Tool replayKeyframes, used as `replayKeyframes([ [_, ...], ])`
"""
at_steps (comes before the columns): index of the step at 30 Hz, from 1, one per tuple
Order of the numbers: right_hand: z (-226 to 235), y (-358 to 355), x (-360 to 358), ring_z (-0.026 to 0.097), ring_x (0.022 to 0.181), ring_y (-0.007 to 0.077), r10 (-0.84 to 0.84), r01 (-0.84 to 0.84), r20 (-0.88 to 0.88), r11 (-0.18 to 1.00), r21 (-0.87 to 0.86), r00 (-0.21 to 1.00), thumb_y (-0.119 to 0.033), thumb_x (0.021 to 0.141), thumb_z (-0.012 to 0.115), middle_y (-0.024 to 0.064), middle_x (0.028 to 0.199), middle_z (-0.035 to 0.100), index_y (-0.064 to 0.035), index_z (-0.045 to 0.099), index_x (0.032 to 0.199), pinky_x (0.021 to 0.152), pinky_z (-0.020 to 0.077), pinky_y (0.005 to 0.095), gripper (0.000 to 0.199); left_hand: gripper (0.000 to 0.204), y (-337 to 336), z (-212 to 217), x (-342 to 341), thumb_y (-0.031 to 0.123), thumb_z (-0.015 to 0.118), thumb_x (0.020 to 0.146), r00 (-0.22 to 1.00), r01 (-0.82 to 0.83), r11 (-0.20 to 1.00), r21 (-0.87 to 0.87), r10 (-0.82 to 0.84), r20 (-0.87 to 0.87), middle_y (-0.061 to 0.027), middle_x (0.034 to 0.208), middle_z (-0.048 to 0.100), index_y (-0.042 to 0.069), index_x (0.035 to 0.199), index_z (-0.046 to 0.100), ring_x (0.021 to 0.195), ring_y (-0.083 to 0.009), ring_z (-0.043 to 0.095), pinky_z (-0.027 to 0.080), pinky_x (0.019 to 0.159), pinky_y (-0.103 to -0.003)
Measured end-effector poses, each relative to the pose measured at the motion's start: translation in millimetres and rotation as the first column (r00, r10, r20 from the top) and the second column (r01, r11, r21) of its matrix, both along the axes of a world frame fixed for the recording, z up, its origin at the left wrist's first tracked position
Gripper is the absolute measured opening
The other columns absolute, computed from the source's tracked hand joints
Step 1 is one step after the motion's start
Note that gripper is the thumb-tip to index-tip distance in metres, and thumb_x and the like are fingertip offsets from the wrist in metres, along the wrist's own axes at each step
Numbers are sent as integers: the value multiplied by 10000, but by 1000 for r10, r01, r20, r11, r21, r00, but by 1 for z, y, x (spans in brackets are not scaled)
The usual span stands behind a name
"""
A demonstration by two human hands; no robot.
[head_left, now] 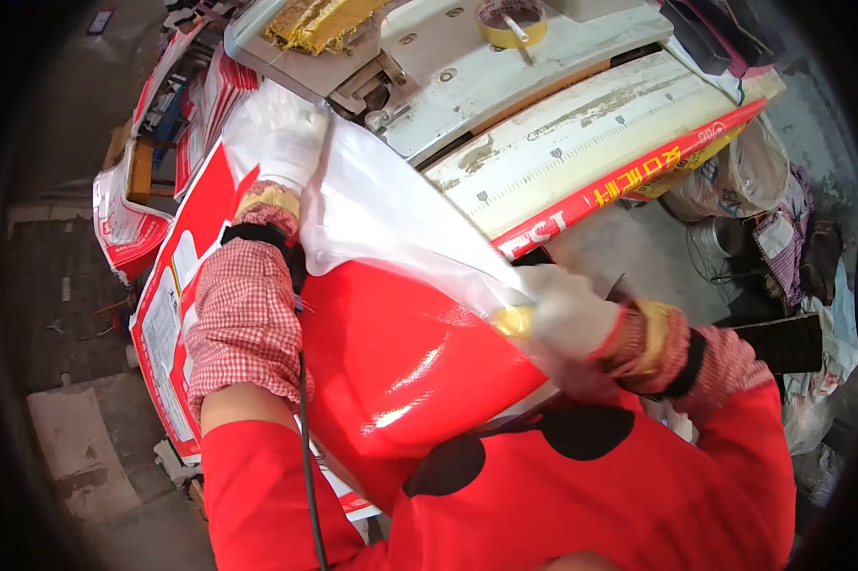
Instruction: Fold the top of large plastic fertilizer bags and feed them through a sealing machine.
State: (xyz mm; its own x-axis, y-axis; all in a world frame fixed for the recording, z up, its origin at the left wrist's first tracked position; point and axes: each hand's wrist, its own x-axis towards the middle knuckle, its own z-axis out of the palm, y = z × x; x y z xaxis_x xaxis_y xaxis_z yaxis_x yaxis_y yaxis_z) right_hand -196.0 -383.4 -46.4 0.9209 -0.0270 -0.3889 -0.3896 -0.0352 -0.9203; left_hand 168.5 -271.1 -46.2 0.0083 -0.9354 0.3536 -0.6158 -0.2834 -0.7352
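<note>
A glossy red bag [400,352] with a clear plastic liner [391,214] at its mouth lies across my lap and against a worn white machine table [581,143]. My left hand [291,143], in a white glove with a checked sleeve cover, grips the far corner of the liner at the machine's edge. In a matching glove, my right hand [567,309] pinches the near corner of the liner where it meets the red bag.
A roll of yellow tape [512,23] rests on the machine top, with crumpled gold foil [319,21] beside it. Stacks of red and white printed bags [167,314] lie at my left. Plastic bags and clutter [762,181] fill the floor at right.
</note>
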Motion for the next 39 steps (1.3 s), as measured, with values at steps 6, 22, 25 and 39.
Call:
replayKeyframes([
  [6,-48,5,-20,602,814,155,-361,370,-82,894,254,929,-274,778,622,96,852,642,-89,610,1064,738,450,265,341,143,-22,-4,8,192,494,818,796,186,922,-339,-344,-498,-84,796,600,109,844,609,691,-272,591,474,588,-357],
  [22,2,9,-21,566,510,244,135,-23,50,488,-873,990,-249,798,494,53,607,576,-191,433,1288,431,431,359,497,168,14,31,-11,59,524,757,552,-101,964,248,262,-792,-165,814,611,39,876,641,766,-307,592,456,682,-339],
  [25,0,10,-27,544,453,212,198,-188,-111,436,-880,974,-311,777,514,40,569,557,-182,398,1314,388,407,355,565,219,-5,43,-33,108,539,793,547,-82,910,405,381,-745,-178,861,620,60,987,629,787,-316,600,460,702,-360],
  [39,-23,29,202,612,798,288,4,454,506,436,-777,862,-248,812,484,133,838,633,-89,610,1002,723,475,361,277,178,-34,131,117,196,560,772,844,-304,936,176,350,-407,-168,918,620,83,904,599,897,-335,586,469,753,-406],
])
